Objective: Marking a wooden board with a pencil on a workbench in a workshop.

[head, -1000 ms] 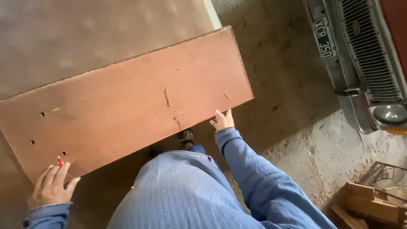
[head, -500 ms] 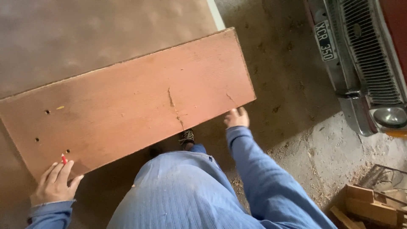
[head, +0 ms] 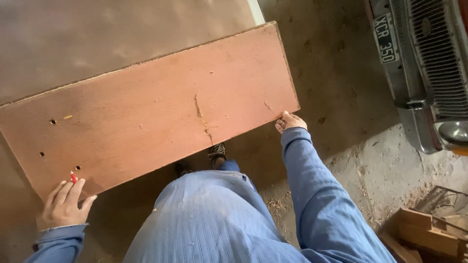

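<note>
Nearest you is your own blue ribbed top [head: 209, 224], filling the bottom middle of the view, with both sleeves reaching out from it. Your left hand [head: 63, 207] sits at the lower left, fingers curled over the near left corner of the board [head: 146, 112], gripping it. A red pencil [head: 73, 177] pokes up between those fingers, its tip lying on the board's face just beside a small drilled hole.

Your right hand [head: 289, 122] is out at the end of the stretched right sleeve, clasping the near right corner of the same board, with the fingertips tucked under the edge so only the knuckles and thumb show.

The board is a long reddish-brown panel, held flat in front of you and slanting up from left to right in the view. A crack runs from near its middle down to the near edge, a shorter split sits close to the right corner, and a few small holes dot the left end. Just past the near edge, below the crack, one shoe [head: 217, 151] shows on the ground.

Beyond the board lies a large brown sheet [head: 112, 34], covering the upper left. The dusty floor [head: 336, 97] stretches to the right, strewn with sawdust. Wood offcuts [head: 424, 234] are piled at the lower right, and the chrome grille and bumper of a car [head: 429, 73] fill the upper right corner.
</note>
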